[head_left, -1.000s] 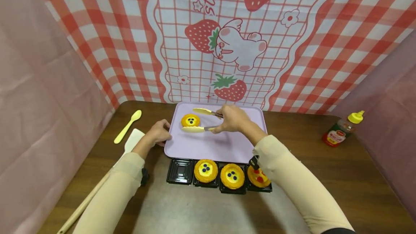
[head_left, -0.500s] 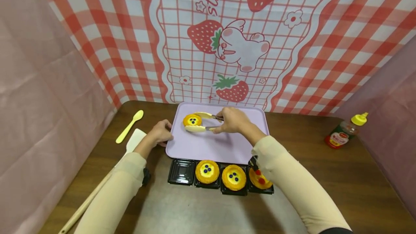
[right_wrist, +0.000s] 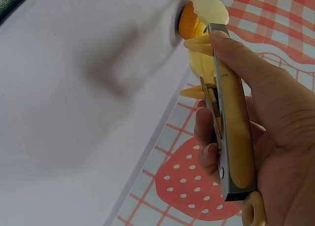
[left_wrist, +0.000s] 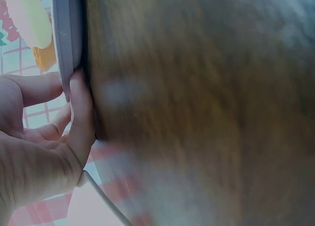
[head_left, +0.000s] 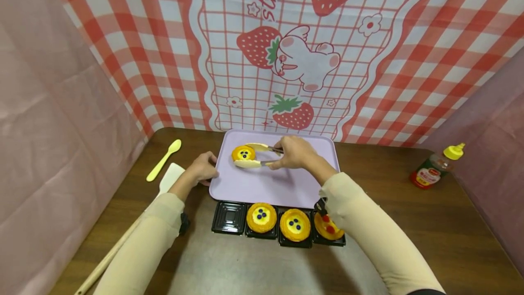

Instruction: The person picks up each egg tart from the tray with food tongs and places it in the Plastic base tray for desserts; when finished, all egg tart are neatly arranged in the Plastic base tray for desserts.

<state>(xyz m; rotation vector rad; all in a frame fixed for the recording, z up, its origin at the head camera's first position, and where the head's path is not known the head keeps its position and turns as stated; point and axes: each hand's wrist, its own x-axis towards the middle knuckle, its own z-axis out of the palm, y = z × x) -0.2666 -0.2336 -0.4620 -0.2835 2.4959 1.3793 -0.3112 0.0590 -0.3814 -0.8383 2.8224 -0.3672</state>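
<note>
My right hand (head_left: pixel 295 152) grips a pair of tongs (right_wrist: pixel 235 122) with pale yellow tips and steel-edged handles. The tong tips lie on either side of an egg tart (head_left: pixel 243 154) topped with blueberries, at the left of a lilac tray (head_left: pixel 262 185). In the right wrist view the tips partly hide the tart. My left hand (head_left: pixel 203 167) pinches the tray's left rim, with thumb and finger on opposite sides of it in the left wrist view. In front of the tray stand black square boxes: an unfilled one (head_left: pixel 229 217), two holding blueberry tarts (head_left: pixel 262 217), and one with a red-topped tart (head_left: pixel 327 229).
A yellow spoon (head_left: pixel 163 160) and a white spatula (head_left: pixel 169 176) with a long wooden handle lie on the left. At the far right stands a sauce bottle (head_left: pixel 434 167) with a yellow cap. A checked strawberry cloth (head_left: pixel 163 49) hangs behind the wooden table (head_left: pixel 385 185).
The tong tips have closed in from around and beside the tart to both its sides. The left hand has stayed at the tray's rim. The view has shifted slightly.
</note>
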